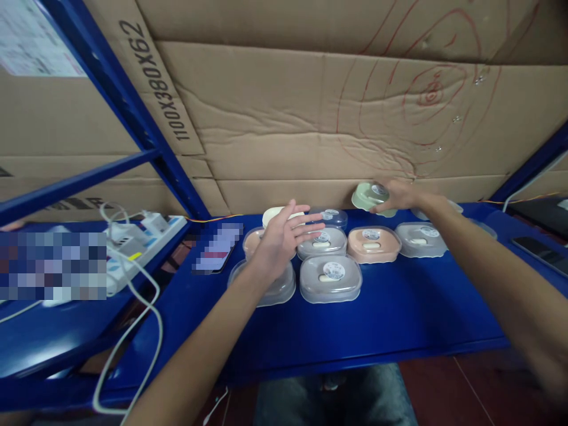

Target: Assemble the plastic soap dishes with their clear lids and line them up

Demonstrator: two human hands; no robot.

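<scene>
At the back of the blue shelf, my right hand has its fingers around a small green lidded box, which is tilted and bears a round sticker. My left hand hovers with fingers spread over the left boxes, holding nothing. Partly hidden by it are a cream box, an orange box and a grey box. A grey box with a clear lid stands in front, and another grey box is behind it. Right of these are an orange box and a further grey box.
A cardboard wall with red drawn rings closes off the back. A phone lies left on the blue shelf. Farther left are a white power strip and a looping white cable. A dark phone lies far right.
</scene>
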